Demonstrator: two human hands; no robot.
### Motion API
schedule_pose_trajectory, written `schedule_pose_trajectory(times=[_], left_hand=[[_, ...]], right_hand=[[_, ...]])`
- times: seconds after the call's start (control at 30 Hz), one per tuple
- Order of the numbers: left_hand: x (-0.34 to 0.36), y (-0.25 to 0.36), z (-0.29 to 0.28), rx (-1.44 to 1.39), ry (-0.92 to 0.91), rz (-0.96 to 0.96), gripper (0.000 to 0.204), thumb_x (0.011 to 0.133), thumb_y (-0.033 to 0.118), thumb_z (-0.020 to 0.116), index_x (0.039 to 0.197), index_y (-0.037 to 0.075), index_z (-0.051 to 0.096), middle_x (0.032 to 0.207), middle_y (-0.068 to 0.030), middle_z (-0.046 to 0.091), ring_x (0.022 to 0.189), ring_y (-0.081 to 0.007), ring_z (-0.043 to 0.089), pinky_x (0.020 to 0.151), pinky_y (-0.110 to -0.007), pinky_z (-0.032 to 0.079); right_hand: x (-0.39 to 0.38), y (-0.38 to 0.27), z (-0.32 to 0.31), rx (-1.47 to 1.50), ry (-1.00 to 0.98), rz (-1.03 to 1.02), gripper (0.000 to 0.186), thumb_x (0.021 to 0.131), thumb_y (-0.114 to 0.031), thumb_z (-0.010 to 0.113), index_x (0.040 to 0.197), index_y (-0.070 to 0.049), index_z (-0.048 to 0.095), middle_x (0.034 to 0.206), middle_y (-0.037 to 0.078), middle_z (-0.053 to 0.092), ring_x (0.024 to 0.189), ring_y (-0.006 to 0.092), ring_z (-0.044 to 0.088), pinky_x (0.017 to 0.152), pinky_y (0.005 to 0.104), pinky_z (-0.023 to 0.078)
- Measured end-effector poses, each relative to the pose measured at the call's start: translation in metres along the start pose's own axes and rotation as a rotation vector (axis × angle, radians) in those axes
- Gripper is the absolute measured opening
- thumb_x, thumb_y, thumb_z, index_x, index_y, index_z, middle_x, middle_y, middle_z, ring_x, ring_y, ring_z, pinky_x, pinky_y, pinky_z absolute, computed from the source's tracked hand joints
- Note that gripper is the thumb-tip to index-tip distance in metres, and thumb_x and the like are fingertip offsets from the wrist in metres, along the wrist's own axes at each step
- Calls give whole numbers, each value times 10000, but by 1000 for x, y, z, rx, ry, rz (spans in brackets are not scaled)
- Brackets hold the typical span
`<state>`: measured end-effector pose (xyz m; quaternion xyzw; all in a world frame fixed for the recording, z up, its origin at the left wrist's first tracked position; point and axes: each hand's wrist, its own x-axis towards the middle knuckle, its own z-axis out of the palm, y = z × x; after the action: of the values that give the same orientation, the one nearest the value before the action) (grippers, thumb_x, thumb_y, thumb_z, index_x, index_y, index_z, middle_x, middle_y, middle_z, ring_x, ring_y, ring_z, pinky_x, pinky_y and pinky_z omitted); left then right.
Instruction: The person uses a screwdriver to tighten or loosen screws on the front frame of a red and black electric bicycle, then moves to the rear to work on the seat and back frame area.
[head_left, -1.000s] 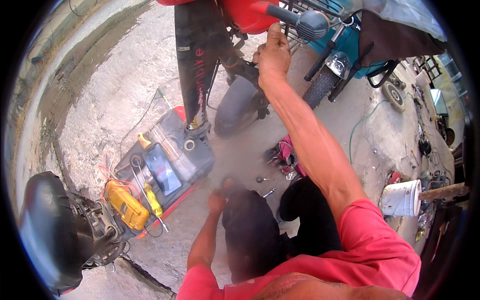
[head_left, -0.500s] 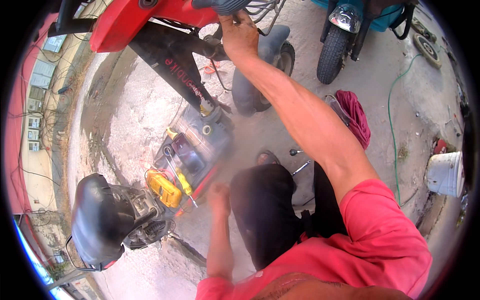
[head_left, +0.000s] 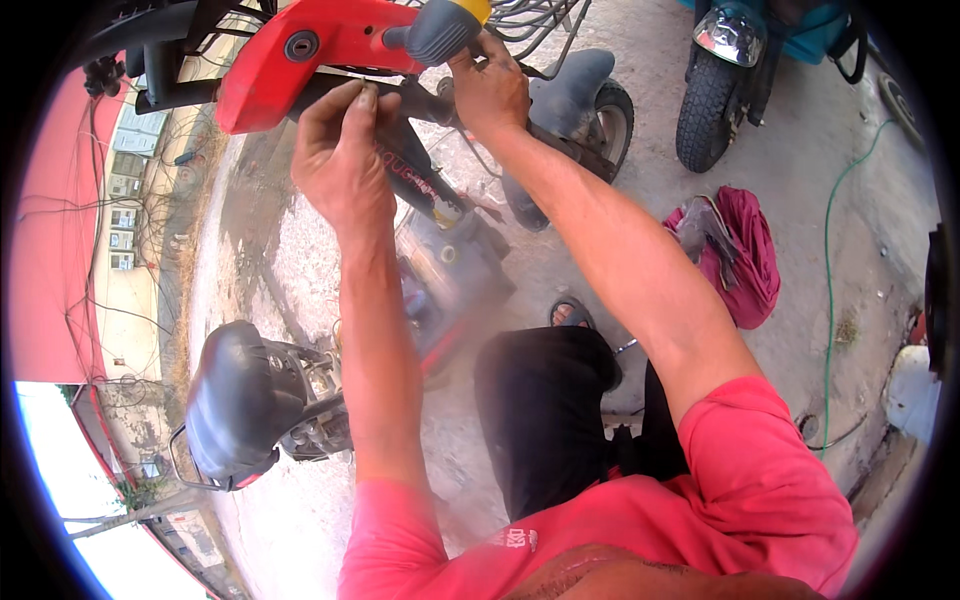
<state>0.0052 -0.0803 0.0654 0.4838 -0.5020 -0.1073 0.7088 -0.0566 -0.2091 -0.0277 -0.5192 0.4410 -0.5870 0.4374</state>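
Note:
My left hand (head_left: 345, 165) is raised at the lower edge of the red front panel (head_left: 255, 90) of an electric bike, with thumb and fingers pinched together. Whatever is in that pinch is too small to make out. My right hand (head_left: 490, 95) is at the panel's right end, just below a grey ribbed grip (head_left: 443, 35) with a yellow part. Its fingers are curled, and what they hold is hidden. A round key lock (head_left: 300, 45) faces up on the panel. Beneath my hands runs the bike's dark frame (head_left: 425, 175).
The bike's black seat (head_left: 235, 400) stands at lower left, its front wheel (head_left: 612, 125) at the top. A blurred grey footboard (head_left: 465, 265) lies behind my left forearm. A crimson cloth (head_left: 745, 260), a green hose (head_left: 828, 270), a white bucket (head_left: 910, 390) and another vehicle's tire (head_left: 708, 110) are right.
My left hand has risen from beside my knee to the red panel, its fingers now pinched. My right hand stays near the grip. The view has shifted, showing more of the panel.

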Motion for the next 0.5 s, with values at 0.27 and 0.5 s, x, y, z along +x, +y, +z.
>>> schedule_pose_trajectory(times=[0.27,0.5], left_hand=[[34,-22,38,16,146,98,142,932,20,743,1050,-55,722,915,-97,738,778,-149,719,701,-261,603],[43,-32,46,-87,268,22,130,881,-11,774,1006,-28,741,854,-73,737,708,-135,689,584,-235,522]], right_hand=[[-8,-16,-3,29,8,76,720,878,-778,552,1261,-182,680,1125,117,739,1069,347,699,892,453,530],[-5,-11,-2,20,-5,74,832,859,-818,519,1323,-142,659,1176,176,731,1103,383,692,908,462,534]])
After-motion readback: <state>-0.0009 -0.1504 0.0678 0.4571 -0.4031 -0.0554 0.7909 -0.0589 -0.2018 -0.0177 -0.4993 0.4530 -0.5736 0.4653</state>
